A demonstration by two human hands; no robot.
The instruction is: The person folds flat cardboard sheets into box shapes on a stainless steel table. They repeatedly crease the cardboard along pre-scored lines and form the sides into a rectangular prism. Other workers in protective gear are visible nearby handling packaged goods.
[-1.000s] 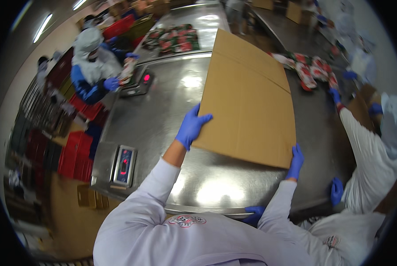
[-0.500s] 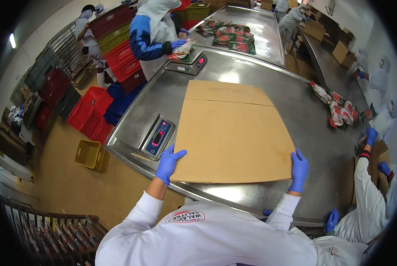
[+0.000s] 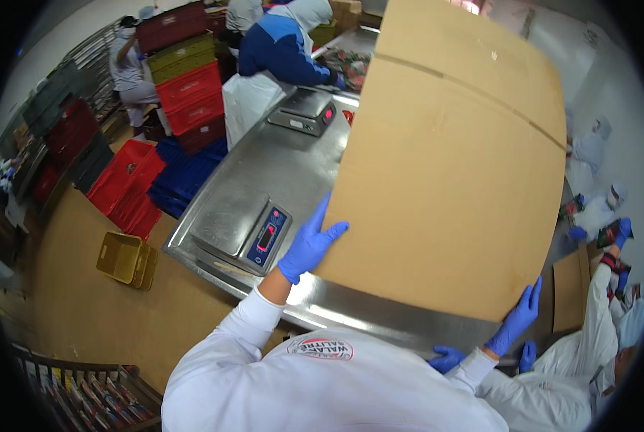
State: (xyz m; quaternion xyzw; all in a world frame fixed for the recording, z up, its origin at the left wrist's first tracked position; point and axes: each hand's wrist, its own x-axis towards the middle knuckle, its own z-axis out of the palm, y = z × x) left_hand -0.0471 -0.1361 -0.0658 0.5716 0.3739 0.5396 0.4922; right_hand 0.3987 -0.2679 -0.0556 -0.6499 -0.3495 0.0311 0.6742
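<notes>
A large flat sheet of brown cardboard (image 3: pixel 444 187), creased across its far part, is held raised and tilted over the steel table (image 3: pixel 293 162). My left hand (image 3: pixel 310 243), in a blue glove, grips its left edge near the lower corner, thumb on top. At the lower right corner my right hand (image 3: pixel 521 314) holds the other edge, fingers stretched along it. Left of my left hand sits a steel scale (image 3: pixel 239 234) with a lit red display. Much of the table's far and right side is hidden behind the cardboard.
A second scale (image 3: pixel 304 111) stands farther along, beside a co-worker in a blue jacket (image 3: pixel 282 47). Red crates (image 3: pixel 126 183) and a yellow crate (image 3: pixel 120 258) are on the floor at left. Close on my right, another co-worker's gloved hand (image 3: pixel 448 358) shows beside an open carton (image 3: pixel 571 291).
The cardboard has come up off the table and shifted right, with both my hands still on its edges. The co-worker in blue now leans over the table beyond the far scale.
</notes>
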